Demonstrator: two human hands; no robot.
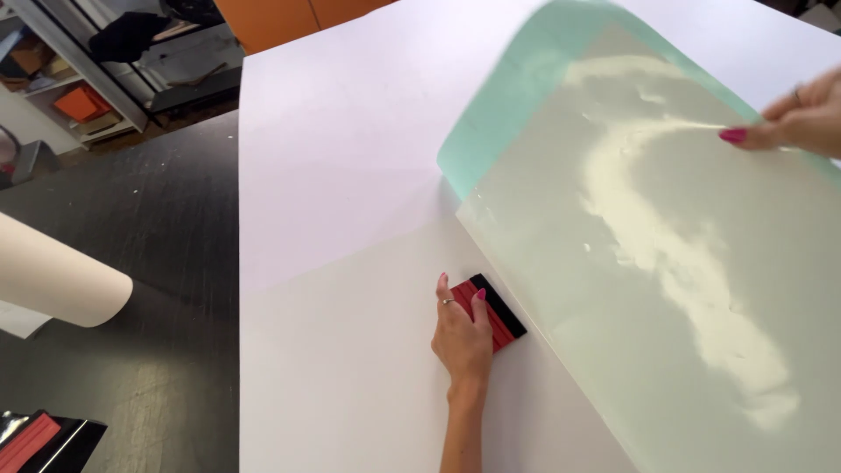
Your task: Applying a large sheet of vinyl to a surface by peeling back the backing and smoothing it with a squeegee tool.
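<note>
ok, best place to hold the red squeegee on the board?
Grip the red squeegee by its ribbed red body, coming from the near side. Its black edge faces the lifted film, so fingers stay behind it, as the left hand does now.

Red-black squeegee (492,312); mint-green film (526,88); white board (342,175).

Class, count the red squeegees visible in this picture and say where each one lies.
2: one red squeegee under the left hand on the white board; another squeegee bottom left, partly cut off.
</note>
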